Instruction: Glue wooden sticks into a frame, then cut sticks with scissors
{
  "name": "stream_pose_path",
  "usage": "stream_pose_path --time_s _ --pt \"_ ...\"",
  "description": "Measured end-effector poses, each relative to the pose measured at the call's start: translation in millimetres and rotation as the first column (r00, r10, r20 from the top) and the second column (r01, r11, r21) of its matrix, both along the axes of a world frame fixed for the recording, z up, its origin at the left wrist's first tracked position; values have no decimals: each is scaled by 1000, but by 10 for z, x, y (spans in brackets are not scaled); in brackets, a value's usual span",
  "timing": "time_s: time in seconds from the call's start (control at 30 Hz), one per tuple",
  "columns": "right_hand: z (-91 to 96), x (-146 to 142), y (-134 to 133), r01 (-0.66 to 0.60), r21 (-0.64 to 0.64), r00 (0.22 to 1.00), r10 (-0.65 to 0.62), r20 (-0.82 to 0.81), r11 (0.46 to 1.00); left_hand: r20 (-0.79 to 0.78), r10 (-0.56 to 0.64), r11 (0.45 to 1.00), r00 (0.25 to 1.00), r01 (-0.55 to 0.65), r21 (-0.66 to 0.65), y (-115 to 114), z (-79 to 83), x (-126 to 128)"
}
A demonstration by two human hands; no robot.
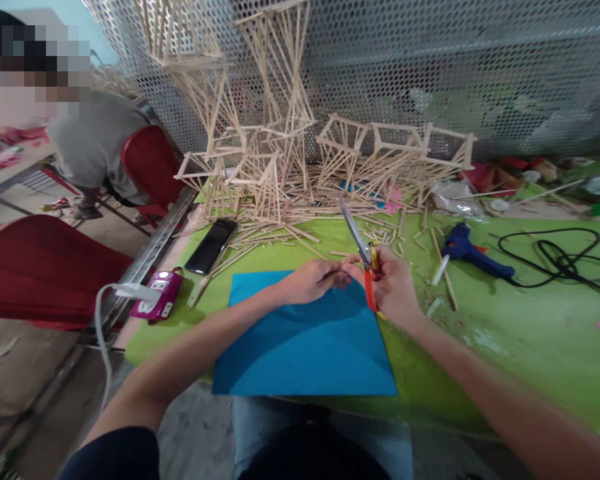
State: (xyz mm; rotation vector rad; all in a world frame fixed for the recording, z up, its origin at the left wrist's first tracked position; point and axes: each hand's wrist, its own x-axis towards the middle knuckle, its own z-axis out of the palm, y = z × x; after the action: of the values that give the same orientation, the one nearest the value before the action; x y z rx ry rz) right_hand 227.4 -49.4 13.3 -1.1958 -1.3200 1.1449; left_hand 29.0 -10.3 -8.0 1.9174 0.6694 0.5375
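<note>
In my right hand is a pair of scissors with orange-red and yellow on the handles. Its metal blades point up and away from me. My left hand is closed in a pinch, its fingertips meeting those of my right hand. Whatever lies between these fingertips is too small to make out. Both hands are over the far part of a blue sheet, which lies on the green tabletop at its front edge. Loose thin wooden sticks are scattered just beyond the hands.
Towers of wooden sticks stand at the back against a perforated metal panel. Right of me lies a blue glue gun with a coiled black cord. A phone and a purple power strip are at left. Another person sits beyond.
</note>
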Motion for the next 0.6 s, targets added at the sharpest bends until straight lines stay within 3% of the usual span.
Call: stream_pose_path --time_s 0.13,0.3,0.43,0.6 --pt "-1 -9 5 26 -25 998 -28 -62 999 101 13 979 995 8 -204 -117 15 45" --pt "36 15 61 -9 -39 996 6 -84 999 211 173 889 962 -60 -455 -196 20 141" --pt "130 182 143 -35 -60 997 39 63 998 261 263 835 929 -84 -543 -172 42 142" --pt "257 456 139 -174 -101 933 197 300 980 317 301 805 899 -62 -590 -120 62 112"
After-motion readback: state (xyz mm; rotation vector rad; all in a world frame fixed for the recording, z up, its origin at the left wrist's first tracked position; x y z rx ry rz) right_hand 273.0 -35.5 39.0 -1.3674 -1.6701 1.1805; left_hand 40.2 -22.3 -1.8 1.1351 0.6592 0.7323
